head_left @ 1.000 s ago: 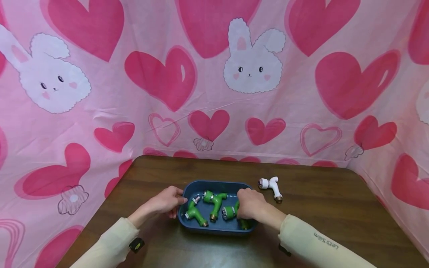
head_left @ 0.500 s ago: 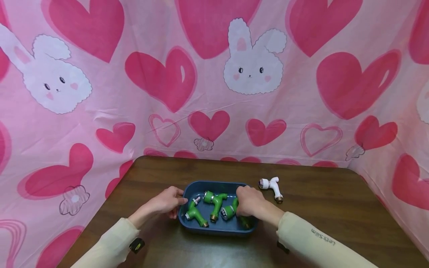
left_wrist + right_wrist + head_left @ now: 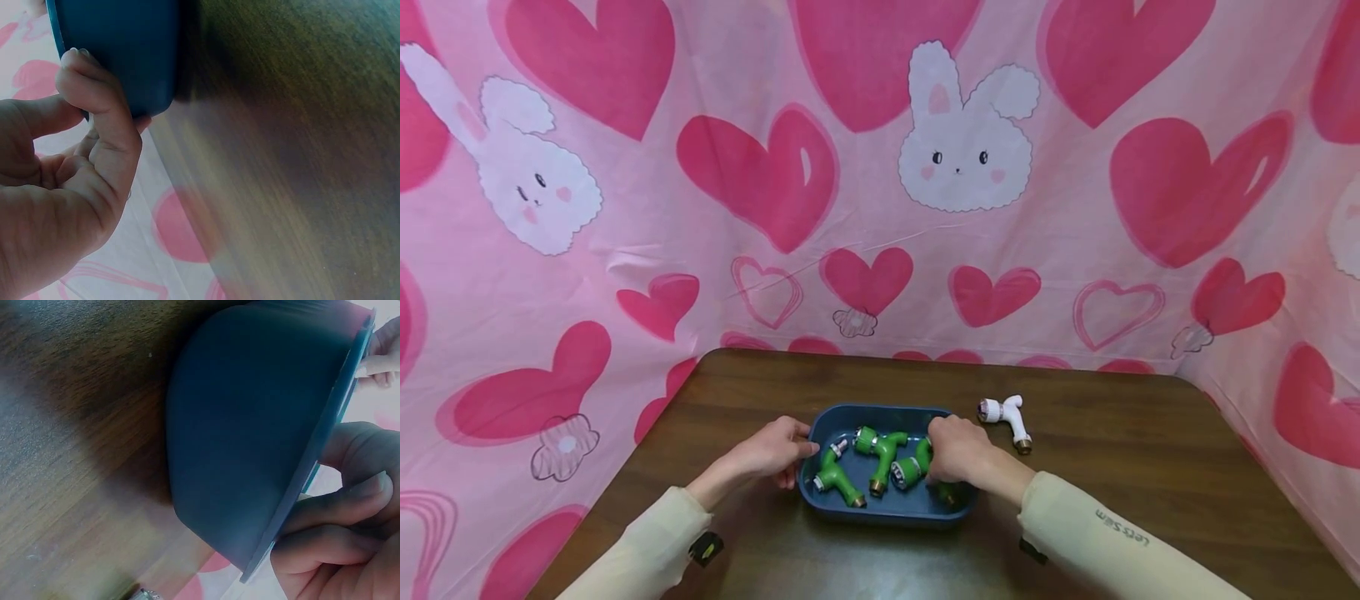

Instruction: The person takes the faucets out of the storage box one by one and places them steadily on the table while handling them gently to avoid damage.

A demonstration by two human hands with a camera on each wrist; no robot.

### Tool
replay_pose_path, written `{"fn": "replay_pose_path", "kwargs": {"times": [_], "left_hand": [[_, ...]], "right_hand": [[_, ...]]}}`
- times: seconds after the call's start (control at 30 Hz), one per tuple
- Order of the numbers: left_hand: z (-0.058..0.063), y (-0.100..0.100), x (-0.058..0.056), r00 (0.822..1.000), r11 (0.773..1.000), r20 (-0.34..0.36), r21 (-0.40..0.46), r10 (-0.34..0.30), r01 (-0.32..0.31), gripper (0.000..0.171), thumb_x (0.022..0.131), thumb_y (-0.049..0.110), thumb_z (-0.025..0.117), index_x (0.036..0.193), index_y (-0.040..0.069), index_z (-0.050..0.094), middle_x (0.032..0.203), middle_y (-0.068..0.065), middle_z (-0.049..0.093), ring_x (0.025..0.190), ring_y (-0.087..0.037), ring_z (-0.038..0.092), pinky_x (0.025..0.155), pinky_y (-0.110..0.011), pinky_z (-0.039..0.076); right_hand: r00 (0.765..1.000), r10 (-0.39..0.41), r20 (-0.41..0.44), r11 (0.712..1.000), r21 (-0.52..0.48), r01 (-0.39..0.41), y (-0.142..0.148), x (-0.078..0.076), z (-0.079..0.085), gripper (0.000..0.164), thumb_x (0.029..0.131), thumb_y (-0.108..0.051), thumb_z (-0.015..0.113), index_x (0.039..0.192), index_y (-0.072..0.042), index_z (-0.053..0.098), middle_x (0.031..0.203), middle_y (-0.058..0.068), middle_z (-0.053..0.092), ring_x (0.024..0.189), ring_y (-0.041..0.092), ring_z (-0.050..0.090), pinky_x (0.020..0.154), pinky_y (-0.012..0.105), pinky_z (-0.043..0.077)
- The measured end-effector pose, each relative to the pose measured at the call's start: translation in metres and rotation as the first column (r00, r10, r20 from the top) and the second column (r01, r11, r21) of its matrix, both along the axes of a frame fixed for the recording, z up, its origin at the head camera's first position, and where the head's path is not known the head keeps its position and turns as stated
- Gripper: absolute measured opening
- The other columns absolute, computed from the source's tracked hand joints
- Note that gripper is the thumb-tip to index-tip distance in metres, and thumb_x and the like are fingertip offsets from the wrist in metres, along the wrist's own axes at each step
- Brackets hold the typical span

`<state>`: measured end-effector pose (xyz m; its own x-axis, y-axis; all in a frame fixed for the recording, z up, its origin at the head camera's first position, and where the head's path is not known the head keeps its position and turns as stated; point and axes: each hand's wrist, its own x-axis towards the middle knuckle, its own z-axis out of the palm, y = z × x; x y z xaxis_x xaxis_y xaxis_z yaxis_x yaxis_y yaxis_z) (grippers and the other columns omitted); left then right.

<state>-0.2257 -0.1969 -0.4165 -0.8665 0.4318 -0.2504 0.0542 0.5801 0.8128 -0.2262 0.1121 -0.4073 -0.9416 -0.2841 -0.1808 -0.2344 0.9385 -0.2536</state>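
Observation:
A dark blue rectangular basin [image 3: 887, 518] with rounded corners stands on the table. At its left end my left hand [image 3: 772, 452] holds the rim, thumb on top and fingers against the outer wall [image 3: 134, 56]. Inside lie green taps with brass ends: one at the left [image 3: 840, 482] and one in the middle [image 3: 883, 460]. My right hand [image 3: 958, 450] reaches over the right end and grips a third green tap [image 3: 907, 473], covering most of its body. In the right wrist view the rim hides the fingertips of the right hand [image 3: 350, 519].
A white tap [image 3: 1011, 421] with a brass end lies on the brown wooden table [image 3: 1112, 467], to the right of the basin and behind the right hand. A pink cloth [image 3: 865, 225] with hearts and rabbits hangs around the table's back and sides.
My right hand has shifted slightly left inside the basin, and the green tap under it has turned and moved slightly left with it. My left hand and the basin have stayed put.

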Motion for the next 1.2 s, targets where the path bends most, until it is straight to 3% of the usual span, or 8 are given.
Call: {"fn": "replay_pose_path", "kwargs": {"times": [0.4,1.2], "left_hand": [[-0.0022,-0.0005,-0.0002,1.000,1.000,0.013,0.005,0.018,-0.018,0.033,0.106,0.009,0.063,0.132,-0.011,0.062,0.061,-0.007,0.061,0.044,-0.012,0.057,0.049,-0.029,0.056],[-0.0044,-0.0006,-0.0024,0.999,1.000,0.015,0.004,0.031,-0.031,0.035,0.106,0.009,0.063,0.134,-0.011,0.060,0.061,-0.008,0.062,0.044,-0.012,0.057,0.047,-0.027,0.055]], "right_hand": [[0.997,0.001,0.081,1.000,-0.001,-0.001,-0.0029,-0.0020,-0.0036,0.035,0.075,-0.022,0.097,0.090,-0.009,0.068,0.079,0.003,0.059,0.073,0.022,0.058,0.066,0.044,0.057],[0.999,-0.010,0.038,0.999,-0.047,0.012,0.0015,-0.0005,0.0034,0.038,0.071,-0.021,0.099,0.075,-0.012,0.063,0.073,0.001,0.058,0.068,0.019,0.057,0.058,0.038,0.051]]}}
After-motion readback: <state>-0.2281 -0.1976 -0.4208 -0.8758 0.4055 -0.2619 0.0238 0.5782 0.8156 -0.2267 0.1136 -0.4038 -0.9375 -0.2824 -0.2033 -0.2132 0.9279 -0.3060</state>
